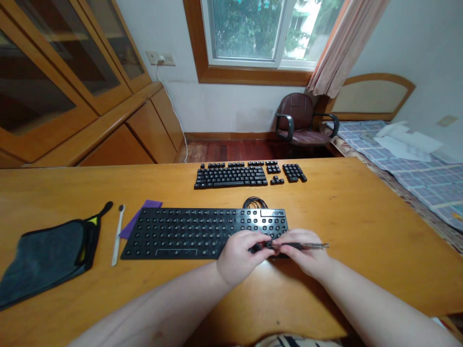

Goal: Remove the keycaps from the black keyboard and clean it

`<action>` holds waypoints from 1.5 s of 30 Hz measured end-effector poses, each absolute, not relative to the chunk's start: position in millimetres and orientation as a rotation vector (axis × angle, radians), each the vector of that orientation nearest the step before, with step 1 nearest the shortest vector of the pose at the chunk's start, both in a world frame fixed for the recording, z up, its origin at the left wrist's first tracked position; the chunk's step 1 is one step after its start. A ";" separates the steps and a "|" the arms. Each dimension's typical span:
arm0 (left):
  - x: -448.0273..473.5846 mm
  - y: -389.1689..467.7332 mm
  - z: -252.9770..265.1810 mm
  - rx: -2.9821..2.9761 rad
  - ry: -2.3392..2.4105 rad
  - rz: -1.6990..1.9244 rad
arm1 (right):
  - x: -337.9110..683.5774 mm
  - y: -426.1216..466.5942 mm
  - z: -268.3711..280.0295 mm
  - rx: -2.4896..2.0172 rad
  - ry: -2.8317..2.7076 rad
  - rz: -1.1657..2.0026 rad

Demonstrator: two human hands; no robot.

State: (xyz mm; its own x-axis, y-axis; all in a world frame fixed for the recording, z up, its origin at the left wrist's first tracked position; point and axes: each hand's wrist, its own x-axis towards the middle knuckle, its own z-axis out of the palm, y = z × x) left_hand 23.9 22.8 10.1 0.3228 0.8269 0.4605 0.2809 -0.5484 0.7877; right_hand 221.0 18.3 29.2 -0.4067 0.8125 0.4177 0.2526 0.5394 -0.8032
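A black keyboard base (181, 231) without its keycaps lies on the table, its switches showing in rows. Over its lower right corner, my two hands meet. My right hand (302, 250) is closed around a slim keycap puller (307, 246) with a dark handle and metal wire ends pointing right. My left hand (244, 253) is closed in a pinch on a small black piece (255, 248), which looks like a keycap. Fingers partly hide where the piece and the tool meet. Behind the base sits a coiled black cable (255, 202).
Black keycaps (231, 177) stand sorted in keyboard layout near the table's far edge. Left of the base are a purple cloth (152, 204), a white toothbrush (117, 236) with a dark head and a grey cloth (50, 250) with black edging. A chair (298, 118) stands beyond the table.
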 end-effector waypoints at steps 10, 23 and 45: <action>22.6 26.9 8.5 1.880 1.079 1.127 | 216.9 14.5 23.5 -0.882 -2.006 0.592; 29.1 32.6 10.0 0.984 0.770 0.965 | 223.0 19.5 27.6 -0.697 -2.108 0.591; 33.8 34.9 8.0 0.813 0.720 0.926 | 216.6 24.5 16.5 -0.943 -2.227 0.248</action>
State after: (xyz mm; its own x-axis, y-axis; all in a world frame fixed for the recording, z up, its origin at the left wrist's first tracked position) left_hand 33.8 34.9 8.0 0.4213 0.8884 -0.1825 -0.3959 0.3612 0.8443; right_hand 216.6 24.5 16.5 -0.4935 0.6913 0.5278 0.5584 0.7171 -0.4171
